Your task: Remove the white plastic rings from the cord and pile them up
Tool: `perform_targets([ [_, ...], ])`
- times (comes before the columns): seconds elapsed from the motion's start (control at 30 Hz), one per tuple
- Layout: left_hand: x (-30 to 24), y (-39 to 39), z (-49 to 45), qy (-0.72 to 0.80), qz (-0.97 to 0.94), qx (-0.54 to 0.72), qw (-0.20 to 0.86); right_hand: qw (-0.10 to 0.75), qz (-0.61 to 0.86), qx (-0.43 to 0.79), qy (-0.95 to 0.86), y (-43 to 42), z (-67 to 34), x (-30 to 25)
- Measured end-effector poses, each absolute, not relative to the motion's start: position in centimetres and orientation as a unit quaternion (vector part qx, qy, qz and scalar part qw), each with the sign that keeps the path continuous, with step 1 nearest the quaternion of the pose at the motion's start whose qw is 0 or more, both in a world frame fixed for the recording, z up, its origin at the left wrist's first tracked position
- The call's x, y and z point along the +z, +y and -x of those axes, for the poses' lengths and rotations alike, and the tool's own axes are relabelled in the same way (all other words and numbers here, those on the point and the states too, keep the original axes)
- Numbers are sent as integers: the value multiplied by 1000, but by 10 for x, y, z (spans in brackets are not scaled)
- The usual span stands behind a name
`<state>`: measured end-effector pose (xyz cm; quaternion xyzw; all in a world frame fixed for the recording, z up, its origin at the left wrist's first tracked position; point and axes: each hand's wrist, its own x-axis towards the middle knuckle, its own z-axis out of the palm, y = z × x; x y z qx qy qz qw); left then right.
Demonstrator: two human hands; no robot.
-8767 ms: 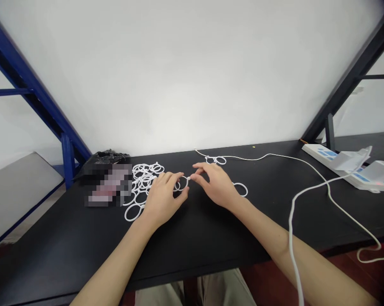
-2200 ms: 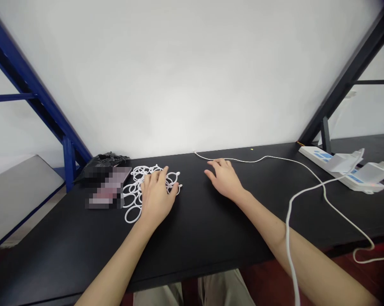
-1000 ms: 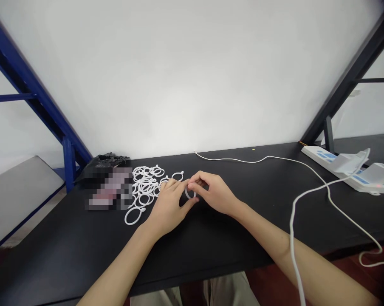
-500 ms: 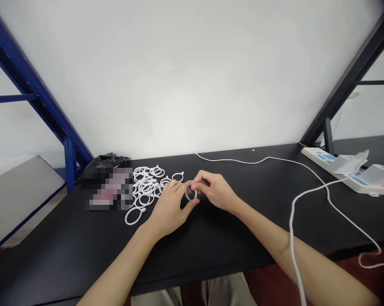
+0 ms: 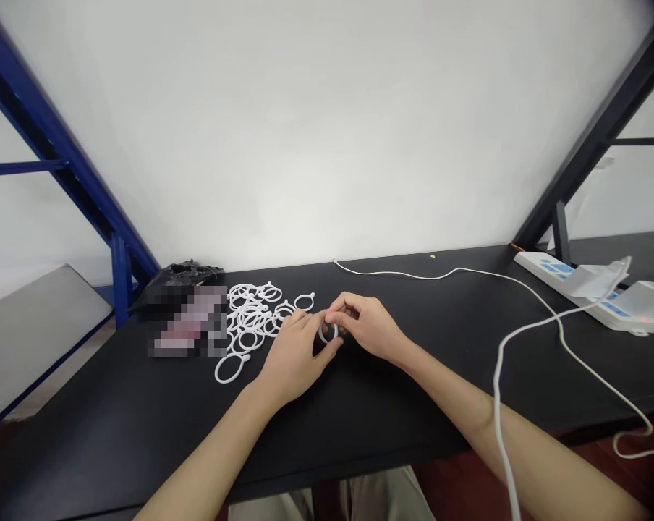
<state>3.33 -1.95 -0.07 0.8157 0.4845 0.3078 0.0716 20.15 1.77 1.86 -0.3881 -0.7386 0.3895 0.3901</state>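
Between my two hands is a white ring [image 5: 336, 332], the kind with a small eyelet that looks like a curtain ring. My left hand [image 5: 297, 356] holds it from the left, fingers at its top and thumb near its lower right side. The fingers of my right hand [image 5: 366, 324] are pinched together at the ring's upper right edge; what lies between those fingertips is hidden. Left of my hands, a pile of similar white rings [image 5: 249, 316] lies on the black table [image 5: 392, 420]. One loose ring [image 5: 228, 381] rests at the pile's near edge.
A blurred pinkish item [image 5: 189, 318] and a crumpled black plastic bag [image 5: 183, 273] sit at the left. White power strips [image 5: 592, 307] with plugged-in adapters are at the right. A white cable [image 5: 498, 383] loops over the right side, crossing above my right forearm.
The held ring has turned slightly between my fingers. My left thumb has shifted a little to the right; my right hand stays nearly in place.
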Motion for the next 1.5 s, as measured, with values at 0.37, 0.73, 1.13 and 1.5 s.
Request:
perform_targets([
  [0.37, -12, 2, -9, 658, -682, 300, -110, 369, 459, 268, -763, 24, -202, 7],
  [0.73, -2, -14, -26, 424, -849, 317, 9, 204, 556, 32, -805, 32, -212, -2],
  [1.13, -13, -4, -17, 473, -846, 242, 56, 148, 545, 74, -822, 28, -215, 7],
  [1.5, -11, -17, -27, 413, -867, 254, 118, 136, 535, 74, -831, 27, -215, 11],
])
